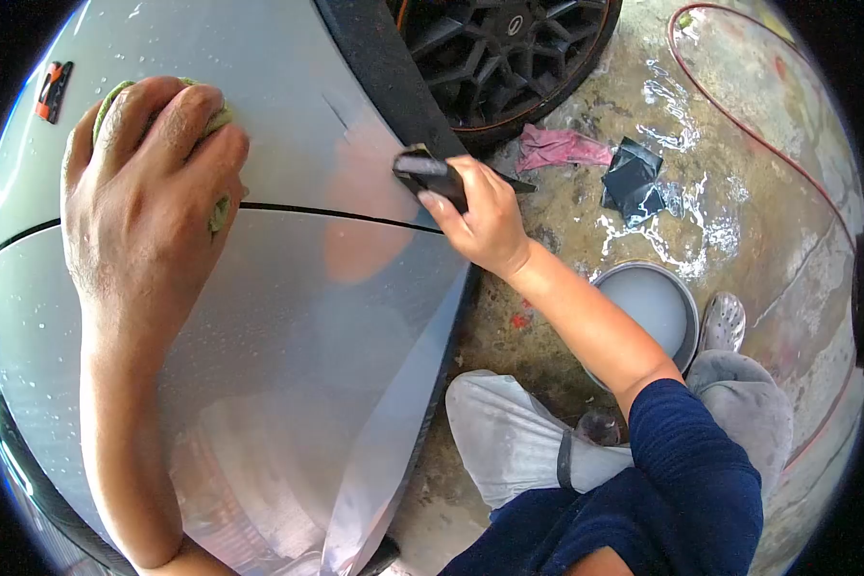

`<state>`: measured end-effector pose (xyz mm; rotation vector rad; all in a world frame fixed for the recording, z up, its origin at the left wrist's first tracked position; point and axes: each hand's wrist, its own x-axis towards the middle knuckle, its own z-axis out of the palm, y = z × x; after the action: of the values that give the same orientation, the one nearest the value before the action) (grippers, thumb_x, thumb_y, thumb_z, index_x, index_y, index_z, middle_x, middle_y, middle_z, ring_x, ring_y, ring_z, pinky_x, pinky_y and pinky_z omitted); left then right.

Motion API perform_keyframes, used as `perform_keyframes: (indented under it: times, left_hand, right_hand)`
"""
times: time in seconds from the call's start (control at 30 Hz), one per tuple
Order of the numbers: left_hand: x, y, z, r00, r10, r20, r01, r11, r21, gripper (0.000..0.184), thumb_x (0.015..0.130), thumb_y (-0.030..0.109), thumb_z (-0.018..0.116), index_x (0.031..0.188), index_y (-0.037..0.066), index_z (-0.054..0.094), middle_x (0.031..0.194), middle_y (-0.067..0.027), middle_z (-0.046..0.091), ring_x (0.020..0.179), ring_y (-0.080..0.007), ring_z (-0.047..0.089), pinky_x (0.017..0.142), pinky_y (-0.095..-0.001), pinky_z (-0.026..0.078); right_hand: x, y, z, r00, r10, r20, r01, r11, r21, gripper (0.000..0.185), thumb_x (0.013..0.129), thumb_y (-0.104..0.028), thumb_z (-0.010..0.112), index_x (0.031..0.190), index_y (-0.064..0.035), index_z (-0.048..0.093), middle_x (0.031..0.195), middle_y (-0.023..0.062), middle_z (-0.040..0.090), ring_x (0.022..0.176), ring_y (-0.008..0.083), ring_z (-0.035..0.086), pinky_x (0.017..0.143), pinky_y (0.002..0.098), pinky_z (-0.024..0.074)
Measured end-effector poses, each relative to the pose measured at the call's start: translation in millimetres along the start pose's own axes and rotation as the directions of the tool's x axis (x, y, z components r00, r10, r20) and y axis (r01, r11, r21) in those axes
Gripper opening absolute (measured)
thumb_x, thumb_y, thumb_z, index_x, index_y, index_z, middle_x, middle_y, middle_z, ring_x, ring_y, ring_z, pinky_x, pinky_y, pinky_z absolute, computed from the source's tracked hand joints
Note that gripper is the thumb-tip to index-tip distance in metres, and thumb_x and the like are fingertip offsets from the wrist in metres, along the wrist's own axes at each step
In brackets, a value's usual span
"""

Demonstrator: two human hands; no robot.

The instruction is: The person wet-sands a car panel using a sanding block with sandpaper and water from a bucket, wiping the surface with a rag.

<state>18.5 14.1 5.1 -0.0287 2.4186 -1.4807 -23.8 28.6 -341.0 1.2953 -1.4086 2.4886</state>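
Both hands are busy in the head view! Left hand point(149, 182) is curled over a bunched green cloth point(219, 213), pinning it to the wet silver-grey car body point(288, 115), with folds peeking out between and beyond the fingers. Right hand point(480, 206) is closed around a black block point(430, 175), thumb on one side, fingers on the other, right where the bodywork meets the dark arch trim point(379, 72) beside the wheel point(509, 48). Whether the block's underside touches the paint, I can't tell.

How do they handle? That block looks light and fairly stiff, and probably slick when wet, so a pinch along its long sides, like this one, seems the sound hold. The cloth should be soft and floppy: best gathered under spread fingers. Car body? Heavy, rigid, slippery with all those droplets, and its finish could mark easily; a flat, even touch suits it.

Down on the floor, a bucket point(693, 322) of cloudy liquid, a pink rag point(562, 148) and dark sheets point(633, 182) beside it.
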Motion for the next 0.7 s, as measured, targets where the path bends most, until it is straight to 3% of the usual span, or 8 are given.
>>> perform_keyframes:
  times: [0.1, 0.2, 0.3, 0.4, 0.5, 0.6, 0.7]
  left_hand:
    - [5.1, 1.6, -6.1, 1.000, 0.009, 0.014, -0.009, 1.000, 0.005, 0.027, 0.078, 0.013, 0.081, 0.103, 0.012, 0.073, 0.121, -0.0023, 0.069, 0.127, -0.0250, 0.060, 0.108, -0.0441, 0.048]
    - [5.1, 2.3, -9.8, 0.999, 0.029, 0.025, -0.029, 1.000, 0.002, 0.025, 0.078, 0.012, 0.079, 0.102, 0.012, 0.073, 0.124, -0.0016, 0.069, 0.127, -0.0244, 0.061, 0.107, -0.0431, 0.048]
    - [8.4, -3.2, -8.5, 1.000, -0.003, -0.021, 0.004, 1.000, 0.024, 0.033, 0.070, 0.012, 0.086, 0.100, 0.016, 0.073, 0.123, 0.0042, 0.070, 0.125, -0.0194, 0.062, 0.106, -0.0425, 0.051]
    - [4.6, -17.7, -4.1, 0.998, -0.051, -0.023, 0.053, 0.993, 0.109, 0.038, 0.072, 0.013, 0.087, 0.108, 0.020, 0.076, 0.125, 0.0047, 0.070, 0.127, -0.0194, 0.060, 0.108, -0.0428, 0.050]
    - [2.4, -13.5, -3.4, 0.992, -0.116, 0.047, 0.105, 0.977, 0.187, 0.043, 0.075, 0.014, 0.086, 0.116, 0.024, 0.077, 0.126, 0.0056, 0.070, 0.129, -0.0189, 0.059, 0.110, -0.0425, 0.048]
    - [3.2, -11.2, 4.1, 0.987, -0.131, 0.087, 0.110, 0.970, 0.217, 0.046, 0.075, 0.013, 0.086, 0.119, 0.026, 0.077, 0.127, 0.0062, 0.069, 0.130, -0.0177, 0.057, 0.112, -0.0420, 0.047]
    - [3.0, -11.1, -4.7, 0.990, -0.115, 0.081, 0.095, 0.970, 0.225, 0.046, 0.076, 0.013, 0.086, 0.119, 0.026, 0.077, 0.127, 0.0064, 0.067, 0.130, -0.0174, 0.057, 0.112, -0.0423, 0.047]
  right_hand:
    - [73.6, -22.1, 5.1, 1.000, -0.008, -0.021, 0.007, 0.998, -0.060, 0.032, 0.090, -0.021, 0.077, 0.100, 0.0023, 0.057, 0.085, 0.0193, 0.063, 0.080, 0.0409, 0.066, 0.070, 0.0465, 0.0544]
    - [79.7, -30.9, 3.0, 0.998, 0.016, -0.060, -0.020, 0.997, -0.076, 0.032, 0.091, -0.022, 0.077, 0.098, 0.0019, 0.057, 0.085, 0.0190, 0.063, 0.080, 0.0414, 0.066, 0.070, 0.0466, 0.0546]
    - [21.4, -10.5, 1.5, 0.998, 0.028, -0.060, -0.029, 0.999, -0.027, 0.031, 0.089, -0.019, 0.079, 0.099, 0.0015, 0.058, 0.085, 0.0186, 0.063, 0.081, 0.0400, 0.066, 0.071, 0.0455, 0.0551]
    - [-2.3, 0.2, -1.8, 0.999, 0.042, -0.016, -0.042, 0.999, 0.000, 0.031, 0.087, -0.018, 0.080, 0.098, 0.0011, 0.058, 0.084, 0.0180, 0.063, 0.080, 0.0391, 0.066, 0.071, 0.0452, 0.0552]
    - [55.4, -15.9, 2.5, 0.999, -0.002, -0.046, 0.000, 0.999, -0.040, 0.031, 0.087, -0.018, 0.080, 0.096, 0.0007, 0.058, 0.085, 0.0172, 0.064, 0.080, 0.0387, 0.067, 0.071, 0.0452, 0.0552]
    - [69.8, -25.0, 0.5, 0.996, 0.087, 0.034, -0.084, 0.994, -0.071, 0.035, 0.090, -0.019, 0.079, 0.109, 0.0034, 0.059, 0.092, 0.0209, 0.067, 0.085, 0.0406, 0.068, 0.073, 0.0447, 0.0556]
    - [15.7, -11.3, -6.1, 0.998, 0.060, 0.007, -0.059, 0.997, -0.052, 0.037, 0.090, -0.019, 0.080, 0.112, 0.0035, 0.060, 0.096, 0.0220, 0.069, 0.089, 0.0419, 0.069, 0.077, 0.0441, 0.0566]
